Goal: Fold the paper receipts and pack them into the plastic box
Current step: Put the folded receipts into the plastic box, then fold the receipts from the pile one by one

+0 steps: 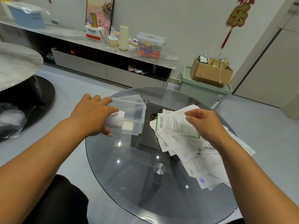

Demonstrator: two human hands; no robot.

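Observation:
A clear plastic box [134, 110] with its lid raised stands at the left edge of the round glass table [129, 167]. My left hand [92, 115] grips the box's left side, fingers over the rim and touching a folded white paper [117, 115] inside. More folded paper [127, 126] lies in the box. My right hand [205, 123] pinches the edge of a printed leaflet with a green border [174, 125] on top of a loose pile of receipts [202, 159] at the table's right.
A long low cabinet [113, 50] along the wall carries a lidded plastic container, a bottle and small boxes. A green bin with a cardboard box [210, 71] on it stands beyond the table. A marble round table [17, 62] is at left.

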